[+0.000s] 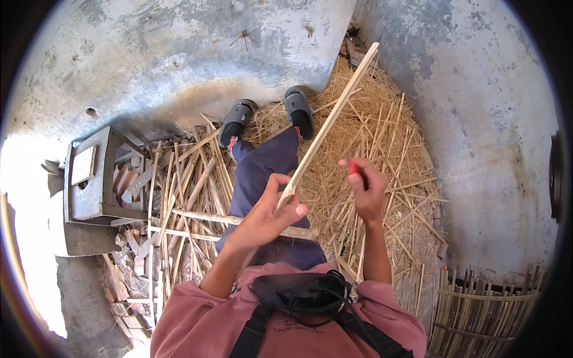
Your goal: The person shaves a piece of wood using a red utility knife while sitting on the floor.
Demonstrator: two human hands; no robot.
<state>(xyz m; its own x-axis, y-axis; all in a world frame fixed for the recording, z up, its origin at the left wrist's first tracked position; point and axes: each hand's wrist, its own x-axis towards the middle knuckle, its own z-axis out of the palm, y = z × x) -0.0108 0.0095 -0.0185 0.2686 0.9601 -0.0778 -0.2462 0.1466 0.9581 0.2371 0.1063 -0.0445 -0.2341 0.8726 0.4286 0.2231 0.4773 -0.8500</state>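
Across from me, a grey-blue plaster wall (477, 119), worn and patchy, curves down the right side, with a dark rounded object (556, 177) at its far edge. Below that stands a slatted panel of thin brown sticks (477, 319), bound by crosswise strips. Straw-coloured shavings (391, 140) carpet the ground. Over on the left sits a weathered grey wooden box-like frame (91, 206), beside long pale split sticks (190, 164) lying jumbled.

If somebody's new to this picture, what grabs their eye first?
Probably the long pale strip, held in the left hand and slanting up to the right. The bright red object in the right hand likely follows, then the straw-coloured litter spread to the right of the legs.
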